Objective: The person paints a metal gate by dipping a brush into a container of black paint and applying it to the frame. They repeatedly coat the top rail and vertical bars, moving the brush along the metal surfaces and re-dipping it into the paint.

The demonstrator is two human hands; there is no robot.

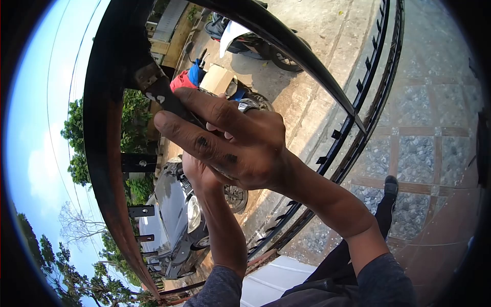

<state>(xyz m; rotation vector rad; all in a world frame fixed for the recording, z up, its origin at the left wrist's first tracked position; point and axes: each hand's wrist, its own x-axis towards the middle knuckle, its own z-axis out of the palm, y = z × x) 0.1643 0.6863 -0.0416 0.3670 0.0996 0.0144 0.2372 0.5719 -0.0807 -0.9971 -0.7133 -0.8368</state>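
My right hand is closed on the dark handle of a paintbrush, with two fingers stretched along it. Pale spots mark the handle, and the metal band behind its head touches or nearly touches a black metal frame. The bristles are lost against the dark metal. Dark smears show on my right fingers. Partly behind my right hand is my left hand; its fingers are mostly hidden, so what it grips cannot be made out.
A curved black rail and a toothed black bar cross the view. Beyond the frame are a parked dark car, motorbikes and a cardboard box. Patterned stone paving lies by my shoe.
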